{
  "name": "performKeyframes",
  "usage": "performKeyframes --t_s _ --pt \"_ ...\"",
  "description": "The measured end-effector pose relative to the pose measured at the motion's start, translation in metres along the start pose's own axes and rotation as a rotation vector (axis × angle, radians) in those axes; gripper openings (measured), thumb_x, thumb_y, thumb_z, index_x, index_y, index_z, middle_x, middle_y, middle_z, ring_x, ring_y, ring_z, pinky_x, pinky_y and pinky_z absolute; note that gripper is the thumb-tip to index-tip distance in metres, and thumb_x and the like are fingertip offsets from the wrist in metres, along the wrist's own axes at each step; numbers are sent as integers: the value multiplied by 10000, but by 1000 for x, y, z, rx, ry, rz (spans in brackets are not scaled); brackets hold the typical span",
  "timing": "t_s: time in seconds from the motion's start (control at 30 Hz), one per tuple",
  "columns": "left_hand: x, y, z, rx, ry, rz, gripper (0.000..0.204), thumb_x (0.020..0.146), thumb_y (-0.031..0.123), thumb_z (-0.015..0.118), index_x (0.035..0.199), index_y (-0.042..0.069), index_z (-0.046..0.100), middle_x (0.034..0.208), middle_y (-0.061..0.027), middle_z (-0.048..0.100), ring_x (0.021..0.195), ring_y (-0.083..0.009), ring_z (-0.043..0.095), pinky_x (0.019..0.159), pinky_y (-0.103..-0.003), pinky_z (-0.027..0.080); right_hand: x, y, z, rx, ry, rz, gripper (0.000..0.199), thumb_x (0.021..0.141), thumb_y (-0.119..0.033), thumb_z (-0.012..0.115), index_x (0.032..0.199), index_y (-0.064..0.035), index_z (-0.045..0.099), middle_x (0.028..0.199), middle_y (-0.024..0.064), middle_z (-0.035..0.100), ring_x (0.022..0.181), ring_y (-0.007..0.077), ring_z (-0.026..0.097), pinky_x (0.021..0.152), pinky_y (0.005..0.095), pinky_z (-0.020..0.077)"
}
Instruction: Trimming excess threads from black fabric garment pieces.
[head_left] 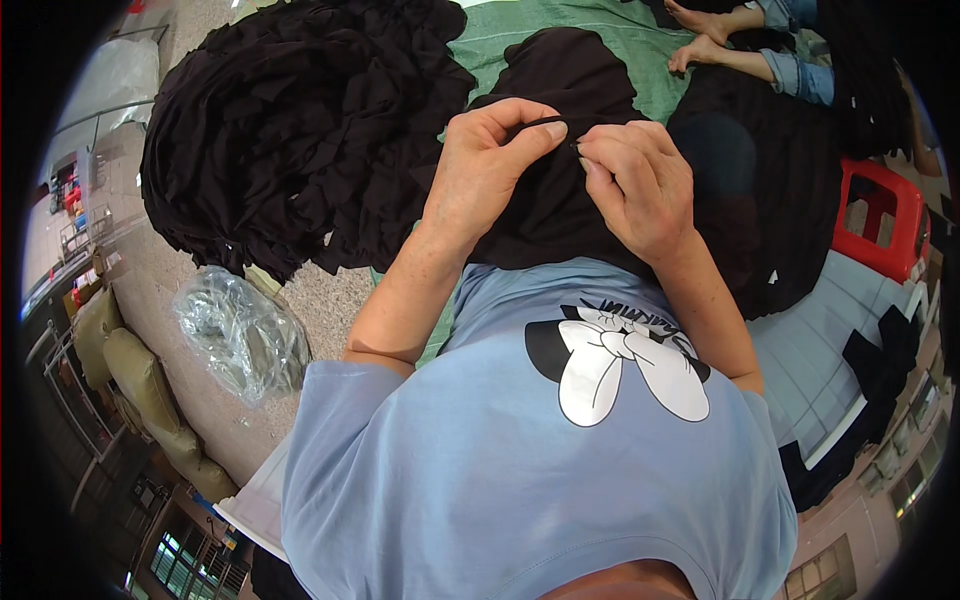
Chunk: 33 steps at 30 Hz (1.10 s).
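Note:
Black cloth (560, 75) lies across my lap and spreads away from me over a green sheet. My left hand (485, 165) pinches an edge of this cloth between thumb and forefinger. Close beside it, my right hand (645, 185) is closed with its fingertips pressed together near the same edge. A tiny dark bit shows at those fingertips, too small to name. The two hands are a short gap apart, raised above my lap.
A big heap of black cloth (290, 130) lies at the far left, near a clear plastic bag (245, 335). More black cloth (760, 200) is at my right, by a red plastic stool (880, 220). Another person's bare feet (700, 40) rest on the green sheet (660, 85).

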<state>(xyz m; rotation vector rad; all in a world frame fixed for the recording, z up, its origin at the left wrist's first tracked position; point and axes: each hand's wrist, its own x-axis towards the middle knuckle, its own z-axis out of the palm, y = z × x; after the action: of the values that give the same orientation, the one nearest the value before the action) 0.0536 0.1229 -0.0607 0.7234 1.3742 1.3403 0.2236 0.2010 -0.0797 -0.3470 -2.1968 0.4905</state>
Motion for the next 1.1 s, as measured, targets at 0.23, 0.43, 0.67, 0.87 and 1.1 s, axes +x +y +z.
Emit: performKeyframes --t_s 0.23,0.43,0.67,0.87,1.1 --pt "6 -4 -1 -75 5 0 147 903 93 684 988 -24 710 846 13 669 777 -36 576 694 -187 459 1 0 -1 -67 -29 -28 341 632 30 767 946 -40 656 946 55 633 765 221 612 687 308 494" --pt "5 1 1 124 -103 26 148 912 48 663 1031 -32 699 924 -10 688 850 -60 608 792 -198 480 -3 -2 0 -52 -8 -20 319 641 22 759 938 -26 655 921 58 624 736 220 611 660 305 500" --pt "-3 0 2 40 -118 -59 161 921 53 661 1053 -33 692 935 -7 684 868 -58 606 800 -192 476 -7 -4 -1 -43 41 24 323 639 42 741 939 -8 631 911 80 613 714 232 621 612 306 521" --pt "-4 1 1 15 -93 -72 159 928 56 658 1054 -36 689 937 -3 678 864 -53 595 798 -190 469 -6 -4 0 -36 10 34 332 644 49 738 952 -8 627 926 89 604 742 243 635 635 311 534" --pt "-4 -8 1 75 -60 -18 140 930 50 653 1036 -34 691 930 7 671 862 -58 588 795 -199 467 -5 -3 1 -34 -36 47 328 651 55 736 954 -4 624 935 91 603 768 238 644 649 312 538"
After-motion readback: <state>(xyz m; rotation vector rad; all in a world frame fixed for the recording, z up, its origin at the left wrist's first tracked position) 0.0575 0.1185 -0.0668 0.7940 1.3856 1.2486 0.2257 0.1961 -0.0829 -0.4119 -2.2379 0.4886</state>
